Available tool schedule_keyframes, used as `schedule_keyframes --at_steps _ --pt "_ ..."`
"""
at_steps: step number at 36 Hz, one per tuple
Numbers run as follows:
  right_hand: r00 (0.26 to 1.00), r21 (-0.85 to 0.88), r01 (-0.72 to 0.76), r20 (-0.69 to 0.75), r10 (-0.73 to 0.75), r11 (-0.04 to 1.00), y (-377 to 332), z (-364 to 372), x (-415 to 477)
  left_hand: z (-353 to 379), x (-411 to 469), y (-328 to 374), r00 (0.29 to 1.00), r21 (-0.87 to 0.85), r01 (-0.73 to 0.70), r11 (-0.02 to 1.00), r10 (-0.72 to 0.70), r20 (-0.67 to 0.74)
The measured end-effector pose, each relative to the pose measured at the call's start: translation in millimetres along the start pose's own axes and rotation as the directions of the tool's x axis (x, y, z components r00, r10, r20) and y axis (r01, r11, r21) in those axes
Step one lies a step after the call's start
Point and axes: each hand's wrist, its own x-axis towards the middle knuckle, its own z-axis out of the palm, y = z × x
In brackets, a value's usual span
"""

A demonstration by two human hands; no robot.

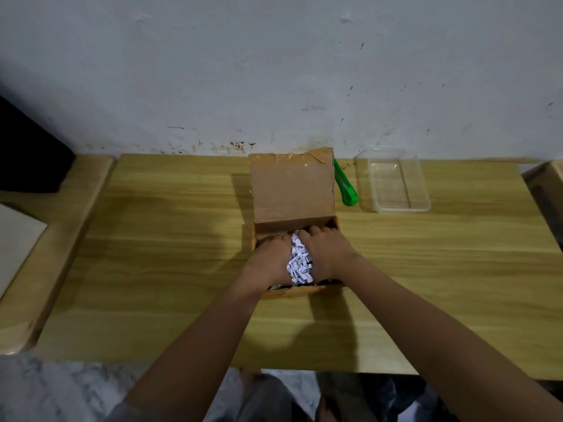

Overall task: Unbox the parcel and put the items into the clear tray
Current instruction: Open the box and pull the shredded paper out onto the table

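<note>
Head view, box: the cardboard box sits at the middle of the frame on the wooden table. Its long axis runs up and down the frame, from the near edge toward the wall.
Lid: the lid is hinged at the far end and stands open. Its bare inner face is toward the camera, and brown tape runs along its top edge.
Shredded paper: a white wad of shredded paper rises out of the open box between the two hands.
Left hand: the left hand reaches into the box on the left of the wad and clasps it, fingers curled down out of sight.
Right hand: the right hand clasps the wad from the right, fingers bent over its far end.
Clear tray: the clear tray sits at the upper right, open side up. Its long axis runs up and down the frame, and it is well apart from the box.
Cutter: a green cutter lies between lid and tray, just beside the lid. It is slanted, with its thick end toward the lower right.
</note>
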Motion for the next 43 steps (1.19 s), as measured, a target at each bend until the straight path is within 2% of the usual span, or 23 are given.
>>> schedule_keyframes --at_steps 4,11,16,28,35,39,43 --pt "1.000 0.010 -0.012 -0.004 0.012 1.000 -1.5 -0.6 -2.1 0.8 -4.3 2.6 0.998 -0.040 0.065 0.997 -0.065 -0.010" --pt "0.999 0.050 -0.027 -0.036 0.028 0.998 -5.1 -2.4 -10.0 0.8 -10.3 6.6 0.997 -0.007 0.071 0.997 -0.071 -0.020" --pt "0.998 0.144 -0.048 -0.028 0.053 0.988 -3.7 -6.8 -11.8 -3.9 -12.2 9.8 0.996 -0.008 0.068 0.998 -0.069 -0.048" --pt "0.984 0.257 -0.069 -0.142 0.108 0.964 -1.9 -20.0 -20.7 -29.4 -27.0 19.2 0.990 -0.076 0.002 0.997 -0.013 -0.144" --pt "0.981 0.268 -0.071 -0.154 0.115 0.961 -0.6 -42.2 -30.2 -49.3 -36.1 24.3 0.986 -0.130 -0.033 0.991 0.011 -0.169" --pt "0.970 0.275 -0.076 -0.204 0.135 0.958 7.1 -59.5 -40.4 -64.3 -38.5 38.6 0.980 -0.151 -0.034 0.988 0.004 -0.197" --pt "0.958 0.263 -0.107 -0.231 0.170 0.959 30.5 -77.5 -59.8 -79.6 -31.2 68.6 0.973 -0.148 -0.094 0.985 0.059 -0.224"
